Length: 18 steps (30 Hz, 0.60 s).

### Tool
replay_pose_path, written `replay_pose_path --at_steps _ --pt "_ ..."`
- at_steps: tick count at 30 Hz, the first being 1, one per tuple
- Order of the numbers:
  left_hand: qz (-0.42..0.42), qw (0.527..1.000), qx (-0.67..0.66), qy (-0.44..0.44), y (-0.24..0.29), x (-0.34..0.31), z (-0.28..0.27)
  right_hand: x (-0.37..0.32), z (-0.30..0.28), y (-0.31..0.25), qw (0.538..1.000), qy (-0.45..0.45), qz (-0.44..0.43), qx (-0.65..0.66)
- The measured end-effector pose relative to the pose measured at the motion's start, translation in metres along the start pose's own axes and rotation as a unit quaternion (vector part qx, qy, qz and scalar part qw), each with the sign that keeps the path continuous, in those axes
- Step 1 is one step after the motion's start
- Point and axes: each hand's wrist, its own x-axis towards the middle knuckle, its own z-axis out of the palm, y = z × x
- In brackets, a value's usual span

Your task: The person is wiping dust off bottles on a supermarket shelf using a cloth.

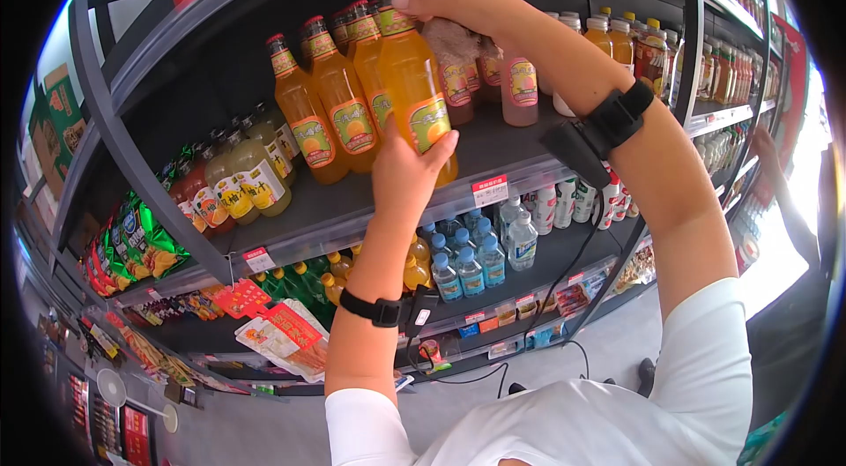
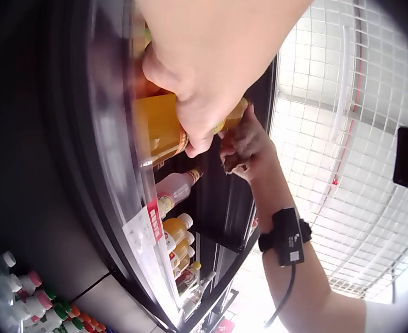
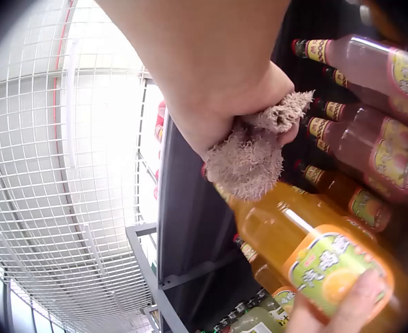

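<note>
An orange glass bottle (image 1: 412,69) with a red cap stands tilted at the front of a row of like bottles (image 1: 339,104) on the upper shelf. My left hand (image 1: 407,168) grips its lower part by the label; in the left wrist view that hand (image 2: 197,83) covers much of the bottle (image 2: 163,125). The fingers of my right hand (image 1: 463,3) are at the bottle's neck. A fuzzy greyish cloth (image 3: 245,163) is bunched in my right hand (image 3: 225,97), over the bottle's top end. The label (image 3: 339,270) faces outward in the right wrist view.
Pink bottles (image 1: 520,87) stand to the right of the orange ones, and pale juice bottles (image 1: 260,175) to the left. A price tag (image 1: 490,191) sits on the shelf edge. Water bottles (image 1: 470,270) fill the shelf below. A dark upright post (image 1: 141,131) rises at the left.
</note>
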Motion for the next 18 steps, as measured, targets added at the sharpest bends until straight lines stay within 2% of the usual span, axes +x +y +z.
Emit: replay_pose_path --at_steps 3,6,9,12,15,18 --pt "-0.013 1.0 0.008 0.023 -0.004 -0.006 -0.014 -0.001 -0.01 0.026 0.999 -0.005 0.036 -0.01" --pt "-0.039 0.999 0.013 0.035 -0.009 -0.007 -0.025 0.017 -0.01 0.072 0.995 0.001 0.01 -0.098" --pt "-0.069 0.997 -0.012 0.045 -0.015 -0.005 -0.033 0.026 -0.001 0.09 0.946 0.077 -0.036 -0.312" --pt "-0.085 0.995 0.0 0.047 -0.017 -0.005 -0.039 0.06 0.005 0.105 0.963 -0.023 0.05 -0.265" --pt "-0.089 0.995 0.006 0.053 -0.017 -0.008 -0.042 0.066 0.012 0.094 0.961 0.004 0.089 -0.262" --pt "-0.098 0.994 -0.007 0.054 -0.016 -0.008 -0.041 0.066 0.025 0.084 0.943 0.08 0.072 -0.315"
